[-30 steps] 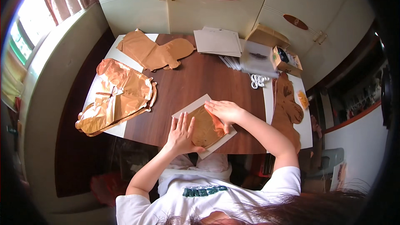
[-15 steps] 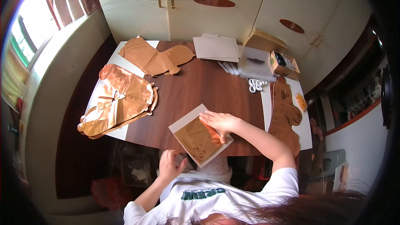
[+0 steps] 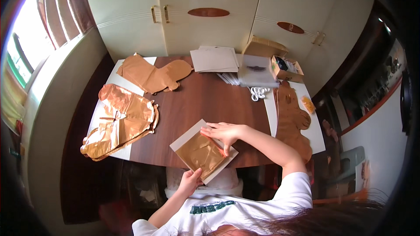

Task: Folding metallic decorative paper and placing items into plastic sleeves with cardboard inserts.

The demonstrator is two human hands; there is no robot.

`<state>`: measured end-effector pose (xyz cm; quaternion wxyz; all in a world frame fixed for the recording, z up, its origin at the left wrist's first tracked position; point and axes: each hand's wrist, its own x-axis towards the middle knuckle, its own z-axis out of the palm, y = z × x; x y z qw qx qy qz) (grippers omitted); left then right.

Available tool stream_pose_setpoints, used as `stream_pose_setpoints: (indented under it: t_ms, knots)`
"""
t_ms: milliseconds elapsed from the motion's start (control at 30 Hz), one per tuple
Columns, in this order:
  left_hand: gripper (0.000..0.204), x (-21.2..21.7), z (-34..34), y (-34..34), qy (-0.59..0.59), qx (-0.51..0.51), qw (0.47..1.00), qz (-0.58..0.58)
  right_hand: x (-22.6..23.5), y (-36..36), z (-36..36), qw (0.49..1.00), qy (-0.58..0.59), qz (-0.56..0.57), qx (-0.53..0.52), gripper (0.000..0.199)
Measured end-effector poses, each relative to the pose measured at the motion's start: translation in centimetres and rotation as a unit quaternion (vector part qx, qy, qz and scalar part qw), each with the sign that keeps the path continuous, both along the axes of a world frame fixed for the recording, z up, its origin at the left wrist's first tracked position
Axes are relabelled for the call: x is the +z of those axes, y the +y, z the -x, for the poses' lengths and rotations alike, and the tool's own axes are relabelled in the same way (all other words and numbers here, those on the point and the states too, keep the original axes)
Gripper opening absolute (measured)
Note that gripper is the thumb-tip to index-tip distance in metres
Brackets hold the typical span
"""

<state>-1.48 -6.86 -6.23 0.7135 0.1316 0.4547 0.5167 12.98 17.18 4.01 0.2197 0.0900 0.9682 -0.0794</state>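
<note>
Folded copper-gold foil sheet [image 3: 202,154], crinkled and shiny, lies on a pale grey rectangular card [image 3: 183,140] at the near edge of the dark brown wooden table [image 3: 205,100], and we start at our fingers: our right hand [image 3: 225,133] rests flat on its far corner, fingers together and pressing down, while our left hand [image 3: 191,182] pinches the card's near edge from below, thumb on top, fingers hidden underneath. We judge that the card overhangs the table edge, so a loose pinch could let card and foil slide off toward our lap, and the slick foil could spring open or shift under the flat hand if the pressure eases. Farther out, a large crumpled gold foil balloon [image 3: 120,120] lies on a white sheet [image 3: 111,83] at the left, with a flat tan foil shape [image 3: 153,74] beyond it. At the far side sit a stack of grey cards [image 3: 215,59], a clear plastic packet [image 3: 256,70] with a dark mark, an open brown cardboard box [image 3: 286,67] with a dark printed panel, and a coil of white ribbon [image 3: 259,92]. Another brown foil shape [image 3: 292,118] lies along the right edge, beside a small orange packet [image 3: 308,104].
</note>
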Motion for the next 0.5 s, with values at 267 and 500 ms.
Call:
stream_pose_setpoints:
  t_ms: [267,500]
  knots:
    - [0.027,-0.2,0.5,-1.8,0.031,-0.01,0.999,-0.003,-2.1,17.6,-8.4,0.79,0.394,-0.066,-0.465,0.048]
    - [0.023,0.2,1.3,-3.1,0.044,0.005,0.999,0.019,-7.5,23.9,-13.5,0.754,0.304,-0.258,-0.522,0.043]
